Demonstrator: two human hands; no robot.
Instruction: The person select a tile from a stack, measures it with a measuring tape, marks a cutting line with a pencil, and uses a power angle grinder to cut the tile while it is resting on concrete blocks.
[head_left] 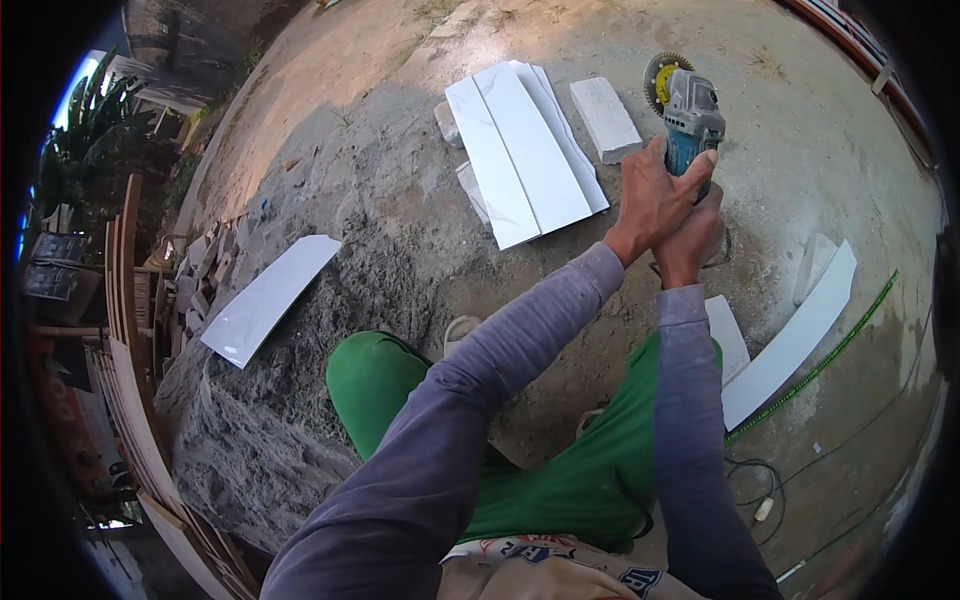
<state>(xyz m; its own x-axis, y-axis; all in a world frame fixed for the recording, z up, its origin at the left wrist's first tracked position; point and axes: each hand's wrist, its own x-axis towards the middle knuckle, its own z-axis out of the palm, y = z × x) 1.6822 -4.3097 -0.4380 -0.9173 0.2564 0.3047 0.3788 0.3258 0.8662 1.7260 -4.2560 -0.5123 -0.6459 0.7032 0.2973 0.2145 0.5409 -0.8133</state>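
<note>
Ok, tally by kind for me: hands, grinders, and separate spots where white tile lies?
Left hand plus right hand: 2
Angle grinder: 1
Left tile, middle tile stack, right tile strip: 3 spots
Total: 6

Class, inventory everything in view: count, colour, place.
Angle grinder: one, teal and grey, upper right
Tile stack: one, white, upper centre
Separate tiles: at least two, white, left and right
Blocks: several, whitish, beside the tiles
Green strip: one, green, right
Cables: uncounted, dark, lower right
Sandy mound: one, grey, left
Boards: several, brown, far left
Plants: uncounted, green, upper left
Trousers: one pair, green, lower centre
Sleeves: two, purplish, lower centre
Left grip, right grip: two, bare, on grinder
</note>
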